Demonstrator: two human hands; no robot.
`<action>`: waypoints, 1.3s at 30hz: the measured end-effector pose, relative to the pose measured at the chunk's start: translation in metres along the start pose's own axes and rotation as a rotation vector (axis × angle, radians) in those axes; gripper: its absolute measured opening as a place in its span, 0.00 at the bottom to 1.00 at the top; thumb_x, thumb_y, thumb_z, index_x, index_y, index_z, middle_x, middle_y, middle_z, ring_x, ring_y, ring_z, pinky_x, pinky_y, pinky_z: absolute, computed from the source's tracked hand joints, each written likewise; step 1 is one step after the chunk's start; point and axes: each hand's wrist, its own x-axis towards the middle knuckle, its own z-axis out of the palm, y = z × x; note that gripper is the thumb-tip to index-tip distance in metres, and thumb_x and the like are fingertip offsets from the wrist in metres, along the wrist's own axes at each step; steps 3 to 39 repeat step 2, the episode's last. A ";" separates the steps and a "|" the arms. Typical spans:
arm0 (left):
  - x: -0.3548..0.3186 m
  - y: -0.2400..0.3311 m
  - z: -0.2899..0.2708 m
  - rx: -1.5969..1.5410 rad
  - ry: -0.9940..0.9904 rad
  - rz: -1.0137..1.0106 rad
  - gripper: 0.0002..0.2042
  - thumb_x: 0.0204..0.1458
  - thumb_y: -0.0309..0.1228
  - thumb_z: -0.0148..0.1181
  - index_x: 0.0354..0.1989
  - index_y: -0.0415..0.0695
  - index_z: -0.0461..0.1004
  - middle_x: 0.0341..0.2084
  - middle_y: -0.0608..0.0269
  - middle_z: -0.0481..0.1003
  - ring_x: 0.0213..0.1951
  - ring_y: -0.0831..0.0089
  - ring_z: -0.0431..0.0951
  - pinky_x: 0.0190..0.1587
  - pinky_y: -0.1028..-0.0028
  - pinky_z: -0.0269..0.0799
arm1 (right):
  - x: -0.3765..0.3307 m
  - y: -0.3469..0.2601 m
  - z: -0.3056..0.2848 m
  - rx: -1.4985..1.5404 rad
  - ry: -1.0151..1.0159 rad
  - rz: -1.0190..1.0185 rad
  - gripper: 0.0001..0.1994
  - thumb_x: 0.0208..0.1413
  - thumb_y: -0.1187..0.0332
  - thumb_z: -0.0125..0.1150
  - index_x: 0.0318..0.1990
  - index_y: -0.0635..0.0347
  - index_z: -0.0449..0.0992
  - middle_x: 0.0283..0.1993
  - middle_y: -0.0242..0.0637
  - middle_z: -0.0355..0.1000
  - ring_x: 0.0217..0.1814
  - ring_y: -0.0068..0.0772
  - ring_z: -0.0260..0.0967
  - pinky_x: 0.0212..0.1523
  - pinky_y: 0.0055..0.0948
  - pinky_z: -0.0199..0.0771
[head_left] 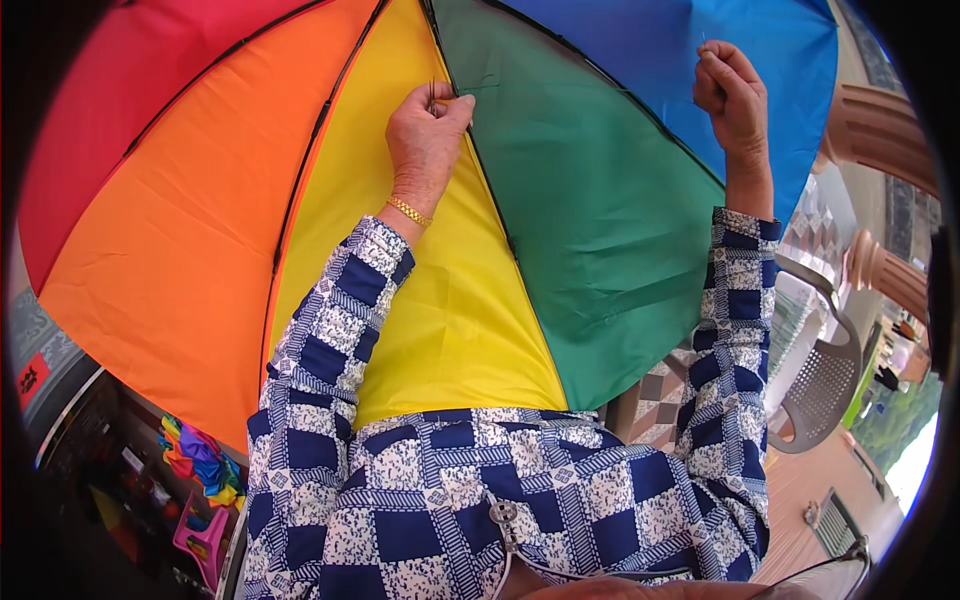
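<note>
At eleven o'clock the left hand (428,128) is pinching a rib on the umbrella (420,200), steadying the cloth, while at one o'clock the right hand's (732,95) fingers are pinching a needle (703,42).

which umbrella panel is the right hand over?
The blue panel: the right hand is raised against it, pinching something thin. The left hand is instead at the rib where the yellow panel meets the green panel.
</note>
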 end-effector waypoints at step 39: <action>0.000 0.000 0.008 0.001 -0.008 -0.005 0.09 0.43 0.29 0.63 0.30 0.37 0.73 0.16 0.71 0.70 0.20 0.85 0.68 0.25 0.82 0.65 | -0.004 -0.007 -0.050 -0.006 0.025 -0.016 0.06 0.56 0.72 0.51 0.40 0.61 0.70 0.18 0.24 0.58 0.13 0.12 0.45 0.14 0.15 0.42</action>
